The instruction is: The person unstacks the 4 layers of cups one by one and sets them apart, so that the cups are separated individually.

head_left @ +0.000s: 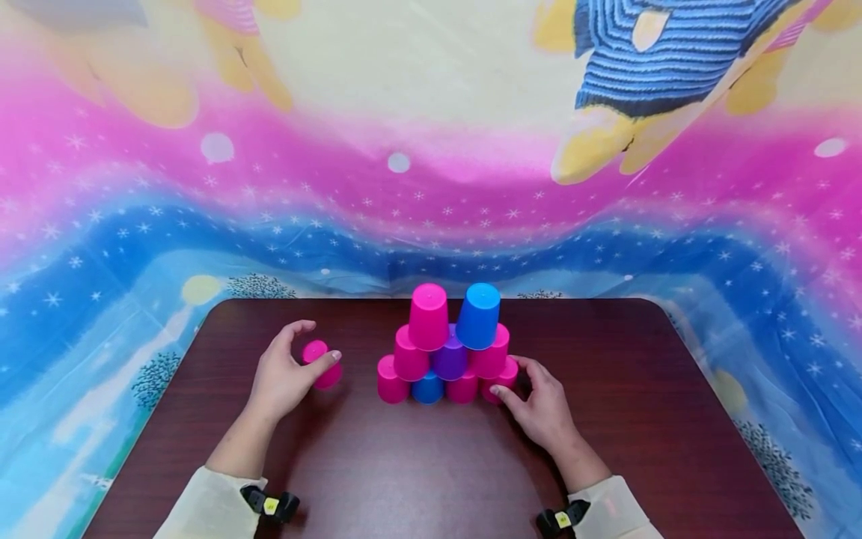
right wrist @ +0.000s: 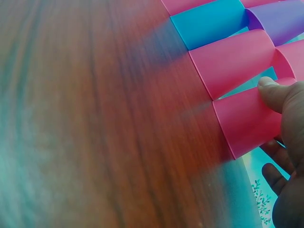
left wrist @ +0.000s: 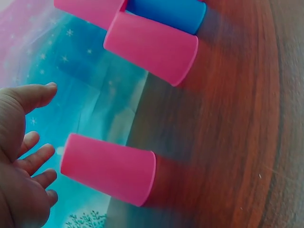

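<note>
Upside-down plastic cups form a pyramid on the table. Its bottom row has pink cups and a blue cup (head_left: 427, 389). Above them sit two pink cups with a purple cup (head_left: 450, 362) between, and on top a pink cup (head_left: 429, 316) and a blue cup (head_left: 481, 316). My right hand (head_left: 542, 408) holds the bottom row's right-end pink cup (right wrist: 249, 118), thumb in front and fingers behind. A single pink cup (left wrist: 109, 168) stands upside down left of the pyramid. Beside it my left hand (head_left: 286, 374) is spread, its fingers apart from the cup in the left wrist view.
The dark brown wooden table (head_left: 404, 464) has rounded far corners. A printed cloth (head_left: 397, 209) in pink, blue and cream hangs behind it and along both sides. Each wrist carries a small black strap device (head_left: 271, 503).
</note>
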`<move>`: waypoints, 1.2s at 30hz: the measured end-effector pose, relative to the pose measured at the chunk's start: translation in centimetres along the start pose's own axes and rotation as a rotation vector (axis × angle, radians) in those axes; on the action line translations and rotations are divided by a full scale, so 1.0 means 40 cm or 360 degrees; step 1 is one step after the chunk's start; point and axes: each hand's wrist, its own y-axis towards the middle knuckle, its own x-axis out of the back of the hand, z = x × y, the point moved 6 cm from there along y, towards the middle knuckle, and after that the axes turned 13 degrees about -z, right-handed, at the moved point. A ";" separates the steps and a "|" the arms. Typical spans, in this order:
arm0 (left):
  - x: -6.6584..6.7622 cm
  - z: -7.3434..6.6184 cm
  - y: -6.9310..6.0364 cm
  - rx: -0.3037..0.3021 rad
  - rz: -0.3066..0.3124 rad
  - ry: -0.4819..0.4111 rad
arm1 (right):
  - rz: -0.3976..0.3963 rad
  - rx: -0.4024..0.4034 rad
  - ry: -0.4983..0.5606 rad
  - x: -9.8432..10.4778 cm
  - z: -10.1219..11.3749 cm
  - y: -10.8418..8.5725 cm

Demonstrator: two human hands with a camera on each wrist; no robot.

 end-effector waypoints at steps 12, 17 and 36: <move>0.005 -0.049 -0.005 -0.0033 0.0018 -0.0087 | -0.0002 -0.0009 -0.0004 0.001 0.000 -0.003; -0.003 -0.072 -0.006 -0.0055 0.0037 -0.0158 | -0.0008 -0.0002 0.0001 0.001 -0.001 -0.002; -0.051 -0.173 -0.021 -0.0221 0.0150 -0.0477 | -0.0020 0.0031 0.0016 0.001 0.002 -0.003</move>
